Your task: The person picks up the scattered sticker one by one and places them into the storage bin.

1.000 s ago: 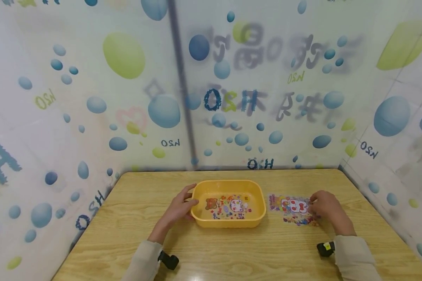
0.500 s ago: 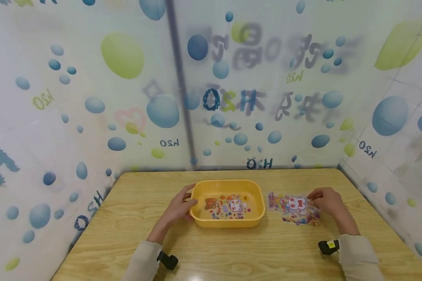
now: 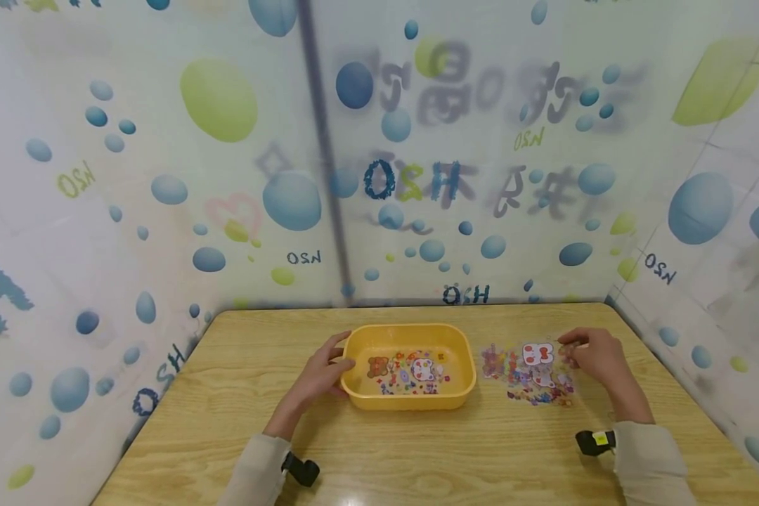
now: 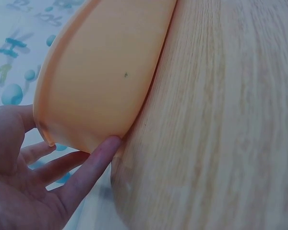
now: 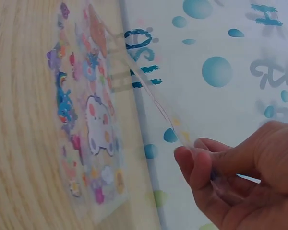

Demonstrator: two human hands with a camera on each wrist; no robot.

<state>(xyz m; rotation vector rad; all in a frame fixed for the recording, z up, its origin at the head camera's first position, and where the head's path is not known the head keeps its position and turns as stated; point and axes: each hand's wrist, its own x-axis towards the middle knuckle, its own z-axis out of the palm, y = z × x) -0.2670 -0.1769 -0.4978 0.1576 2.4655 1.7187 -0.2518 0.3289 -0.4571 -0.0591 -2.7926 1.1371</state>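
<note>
A yellow plastic basin [image 3: 408,402] stands on the table, its inside patterned with sticker sheets [image 3: 422,369] showing a brown bear and a white one. My left hand [image 3: 319,369] holds the basin's left end, thumb over the rim; in the left wrist view other fingers touch its outer wall. To the right, my right hand [image 3: 597,357] pinches the edge of a clear sticker sheet [image 3: 537,353], raising its right side. In the right wrist view that lifted sheet [image 5: 156,101] appears nearly edge-on. More clear stickers [image 5: 100,127] lie flat on the table beneath.
The wood-grain table [image 3: 411,457] has a back edge against a patterned curtain [image 3: 417,232] with blue and green drops. Similar curtains hang at both sides. Black wrist cameras [image 3: 301,469] sit on both wrists, by the light sleeves.
My right hand has risen and moved slightly right, peeling up the edge of a sticker sheet; its white bear has shifted off the stickers below. My left hand and the basin have stayed put.
</note>
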